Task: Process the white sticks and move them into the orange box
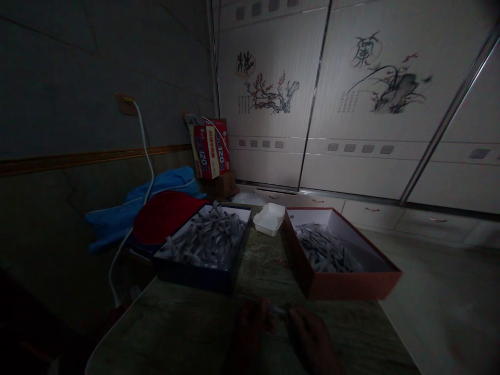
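Observation:
Both hands are low at the near edge of the table [187,333], in deep shadow. My left hand [250,330] and my right hand [310,338] have their fingers closed and meet on a small pale stick-like piece [278,310] held between them. Just beyond my hands stand two open boxes: a dark blue box [203,276] on the left, heaped with grey slender pieces, and a red-brown box [344,285] on the right, with a smaller pile of the same pieces.
A small white tray [269,219] sits between the boxes at the back. To the left lie a red lid [164,216], blue cloth [117,219] and a white cable [145,156]. A red carton [211,148] stands by painted sliding doors [351,104].

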A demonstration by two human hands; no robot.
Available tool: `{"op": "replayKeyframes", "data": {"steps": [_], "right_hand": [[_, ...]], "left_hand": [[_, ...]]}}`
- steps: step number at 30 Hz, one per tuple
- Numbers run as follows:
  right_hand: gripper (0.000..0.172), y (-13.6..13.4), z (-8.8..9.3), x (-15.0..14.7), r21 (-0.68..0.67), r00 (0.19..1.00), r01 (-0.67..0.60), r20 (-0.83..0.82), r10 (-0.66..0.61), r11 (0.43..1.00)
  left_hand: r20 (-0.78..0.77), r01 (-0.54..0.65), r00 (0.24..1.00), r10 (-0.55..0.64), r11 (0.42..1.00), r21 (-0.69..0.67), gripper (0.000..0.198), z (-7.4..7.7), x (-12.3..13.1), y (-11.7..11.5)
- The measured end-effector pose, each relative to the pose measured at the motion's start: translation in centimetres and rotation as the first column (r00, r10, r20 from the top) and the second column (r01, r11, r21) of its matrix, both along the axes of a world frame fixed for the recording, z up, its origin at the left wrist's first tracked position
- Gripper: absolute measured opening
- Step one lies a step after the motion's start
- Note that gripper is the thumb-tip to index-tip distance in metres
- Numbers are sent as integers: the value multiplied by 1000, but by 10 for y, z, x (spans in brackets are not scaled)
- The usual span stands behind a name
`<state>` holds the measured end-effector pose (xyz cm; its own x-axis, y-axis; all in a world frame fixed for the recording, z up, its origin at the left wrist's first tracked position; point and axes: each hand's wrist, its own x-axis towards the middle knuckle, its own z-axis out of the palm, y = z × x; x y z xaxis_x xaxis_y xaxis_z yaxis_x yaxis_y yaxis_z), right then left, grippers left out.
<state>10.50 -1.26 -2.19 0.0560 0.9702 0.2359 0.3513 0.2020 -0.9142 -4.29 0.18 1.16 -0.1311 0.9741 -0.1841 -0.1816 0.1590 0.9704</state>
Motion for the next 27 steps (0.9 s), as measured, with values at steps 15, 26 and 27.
{"op": "replayKeyframes", "data": {"steps": [15,26,27], "right_hand": [[32,-3,14,-1,-27,998,-63,-11,62,998],[38,0,7,0,-4,999,-8,50,9,1000],[34,-1,8,-1,5,999,-17,42,17,1000]], "left_hand": [[91,-16,996,13,999,39,48,-16,2,6],[73,-15,997,14,1000,7,53,-18,2,7],[78,-23,997,23,1000,4,53,-17,2,7]]}}
